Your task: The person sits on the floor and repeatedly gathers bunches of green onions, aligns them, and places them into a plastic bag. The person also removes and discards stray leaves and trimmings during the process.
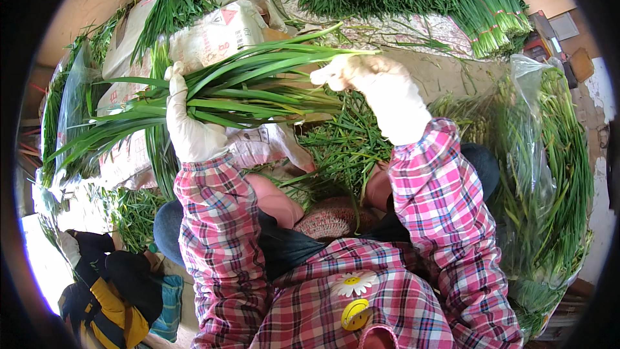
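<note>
My left hand (186, 116), in a white glove, is closed around a loose bunch of long green leafy stalks (252, 92), which look like garlic chives. The leaf tips spread out to the left past the hand and the paler stem ends point right. At the upper right of the bunch, my right hand (358, 75), also gloved in white, has its fingers bent at the pale end of a stalk. Whether the fingers pinch that stalk is hard to tell. Below the bunch lies a heap of loose green leaves (344, 150) between my knees.
White woven sacks (218, 29) lie at the upper left, with a bunch of chives (177, 5) on them. Banded chive bundles (489, 34) are piled at the top right. Plastic-wrapped greens (547, 169) stand on the right. A co-worker (114, 295) sits at the lower left.
</note>
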The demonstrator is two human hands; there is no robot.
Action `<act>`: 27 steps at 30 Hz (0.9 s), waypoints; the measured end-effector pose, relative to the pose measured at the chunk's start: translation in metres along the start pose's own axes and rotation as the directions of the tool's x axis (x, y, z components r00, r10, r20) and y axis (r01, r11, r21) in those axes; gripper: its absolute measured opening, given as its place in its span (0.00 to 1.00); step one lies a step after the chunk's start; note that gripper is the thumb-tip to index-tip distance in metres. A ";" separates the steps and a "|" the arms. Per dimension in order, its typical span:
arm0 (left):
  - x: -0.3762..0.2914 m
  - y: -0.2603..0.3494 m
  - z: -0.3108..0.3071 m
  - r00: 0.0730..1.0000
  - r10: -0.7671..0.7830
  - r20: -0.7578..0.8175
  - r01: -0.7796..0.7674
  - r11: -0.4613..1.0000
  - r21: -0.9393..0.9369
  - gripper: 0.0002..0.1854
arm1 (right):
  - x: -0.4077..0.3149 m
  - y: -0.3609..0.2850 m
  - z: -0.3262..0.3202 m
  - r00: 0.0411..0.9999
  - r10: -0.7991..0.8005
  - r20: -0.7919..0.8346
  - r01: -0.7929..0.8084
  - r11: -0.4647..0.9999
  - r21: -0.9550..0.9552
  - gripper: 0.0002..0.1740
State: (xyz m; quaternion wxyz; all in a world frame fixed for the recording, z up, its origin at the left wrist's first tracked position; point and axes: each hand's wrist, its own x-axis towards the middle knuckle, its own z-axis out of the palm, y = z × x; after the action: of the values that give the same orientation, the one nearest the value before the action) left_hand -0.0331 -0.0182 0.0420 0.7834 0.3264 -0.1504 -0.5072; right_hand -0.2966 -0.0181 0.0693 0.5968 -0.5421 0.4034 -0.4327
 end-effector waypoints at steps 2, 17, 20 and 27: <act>0.003 0.000 -0.006 0.999 -0.032 0.020 0.033 0.999 -0.032 0.13 | 0.003 -0.004 -0.010 0.999 -0.037 -0.016 0.040 0.953 0.301 0.15; 0.018 0.003 -0.040 0.997 -0.080 0.002 0.078 0.960 -0.270 0.08 | -0.030 -0.005 -0.010 0.905 0.316 0.286 -0.369 0.916 0.156 0.32; 0.015 -0.001 -0.036 0.993 -0.117 0.009 0.113 0.941 -0.319 0.08 | -0.020 0.016 0.031 0.879 0.439 0.186 -0.471 0.860 0.196 0.30; 0.015 -0.004 -0.037 0.995 -0.070 0.069 0.088 0.946 -0.311 0.06 | -0.009 0.037 0.055 0.914 0.322 0.245 -0.395 0.843 0.366 0.15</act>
State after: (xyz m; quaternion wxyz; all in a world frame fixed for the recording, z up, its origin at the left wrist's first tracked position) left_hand -0.0084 -0.0194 0.0104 0.7996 0.1890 -0.0770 -0.5648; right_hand -0.2444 0.0087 0.0378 0.8000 -0.3557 0.3447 -0.3386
